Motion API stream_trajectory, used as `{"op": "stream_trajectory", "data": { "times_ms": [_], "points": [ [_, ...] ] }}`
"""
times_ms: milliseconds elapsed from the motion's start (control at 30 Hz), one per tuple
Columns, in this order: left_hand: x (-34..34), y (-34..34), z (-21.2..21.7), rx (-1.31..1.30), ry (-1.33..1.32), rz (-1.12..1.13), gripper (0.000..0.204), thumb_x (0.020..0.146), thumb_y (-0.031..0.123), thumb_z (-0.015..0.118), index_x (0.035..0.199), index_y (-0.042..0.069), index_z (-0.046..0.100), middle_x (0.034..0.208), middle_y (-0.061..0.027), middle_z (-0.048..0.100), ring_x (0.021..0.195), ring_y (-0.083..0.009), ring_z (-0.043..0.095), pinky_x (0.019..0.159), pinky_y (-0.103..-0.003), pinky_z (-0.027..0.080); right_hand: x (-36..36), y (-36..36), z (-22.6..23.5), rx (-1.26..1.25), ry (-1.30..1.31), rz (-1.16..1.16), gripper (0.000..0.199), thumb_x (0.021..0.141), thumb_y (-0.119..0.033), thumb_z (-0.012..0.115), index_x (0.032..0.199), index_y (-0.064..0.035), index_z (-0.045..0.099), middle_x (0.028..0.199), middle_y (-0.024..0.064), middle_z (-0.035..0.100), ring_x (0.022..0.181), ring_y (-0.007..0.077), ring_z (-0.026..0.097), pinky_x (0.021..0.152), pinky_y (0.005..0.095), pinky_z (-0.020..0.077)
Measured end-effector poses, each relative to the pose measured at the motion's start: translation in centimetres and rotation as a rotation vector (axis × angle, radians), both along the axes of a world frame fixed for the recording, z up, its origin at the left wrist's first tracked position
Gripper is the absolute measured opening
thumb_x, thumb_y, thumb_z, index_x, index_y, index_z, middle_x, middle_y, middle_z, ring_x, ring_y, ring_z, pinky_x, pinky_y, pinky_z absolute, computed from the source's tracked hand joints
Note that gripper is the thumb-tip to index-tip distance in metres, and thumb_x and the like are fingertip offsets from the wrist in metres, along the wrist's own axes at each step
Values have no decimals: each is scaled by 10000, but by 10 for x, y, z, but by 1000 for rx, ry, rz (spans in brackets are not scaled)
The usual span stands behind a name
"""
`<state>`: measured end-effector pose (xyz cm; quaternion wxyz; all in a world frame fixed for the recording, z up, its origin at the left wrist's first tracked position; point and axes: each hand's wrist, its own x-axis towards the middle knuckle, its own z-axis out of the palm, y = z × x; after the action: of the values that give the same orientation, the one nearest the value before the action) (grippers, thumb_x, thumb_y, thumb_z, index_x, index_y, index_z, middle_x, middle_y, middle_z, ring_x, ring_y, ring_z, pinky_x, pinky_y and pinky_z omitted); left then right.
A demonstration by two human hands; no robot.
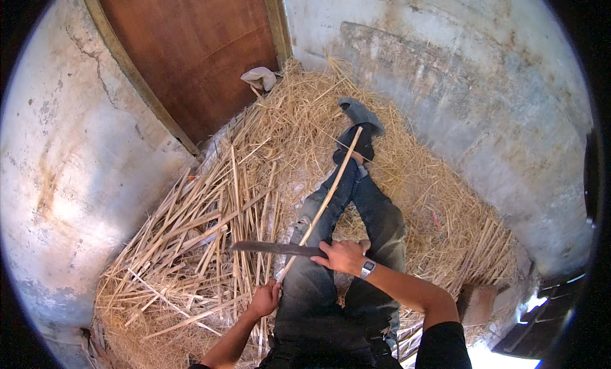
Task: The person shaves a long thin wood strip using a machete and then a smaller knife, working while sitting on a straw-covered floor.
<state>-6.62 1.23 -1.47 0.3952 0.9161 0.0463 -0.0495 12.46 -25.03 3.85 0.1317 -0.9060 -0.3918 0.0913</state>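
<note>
I sit with my jeans-clad legs [315,270] stretched out and crossed at the ankles. My left hand [264,299] is closed round the lower end of a long, thin bamboo strip [333,192]. The strip slants up and to the right over my legs toward my feet. In my right hand [344,257], closed round its handle, is a long dark-bladed knife [270,247]. Its blade points left and crosses the strip a little above my left hand. The handle is mostly hidden by my fingers.
Cut bamboo strips [210,222] lie in a loose pile on my left. Fine shavings [305,105] cover the floor around my legs. A brown door [191,51] and worn walls [484,83] stand beyond. A brick-like block [477,303] sits at my right.
</note>
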Motion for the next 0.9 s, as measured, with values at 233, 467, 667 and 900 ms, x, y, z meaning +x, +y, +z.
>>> {"op": "stream_trajectory", "data": {
  "times_ms": [233,467,667,900],
  "points": [
    [-10,3,25,-86,122,11,341,1053,304,415,929,18,554,712,-246,566,708,-491,585,644,-498,462,128,-29,2,354,-63,-588,559,1001,-549,456,863,-26,597,688,248,646,685,457,656,623,568,518],
    [-27,20,-1,-48,101,-36,256,1030,251,459,988,38,595,751,-236,619,714,-468,629,652,-507,500,42,13,18,66,174,-125,561,979,-603,443,979,-67,609,686,222,656,657,437,663,584,572,515],
    [-60,44,-2,187,154,14,276,1032,289,451,986,45,574,758,-269,638,736,-500,630,650,-569,505,93,-31,13,76,-53,-291,520,981,-553,488,940,-47,598,679,209,647,672,427,670,602,550,536],
    [-64,43,-19,248,187,39,276,1022,301,453,988,49,561,750,-283,633,720,-509,623,643,-565,504,49,3,18,80,22,-187,511,982,-563,480,936,-70,602,671,195,654,674,406,681,585,517,553]
  ]
}}
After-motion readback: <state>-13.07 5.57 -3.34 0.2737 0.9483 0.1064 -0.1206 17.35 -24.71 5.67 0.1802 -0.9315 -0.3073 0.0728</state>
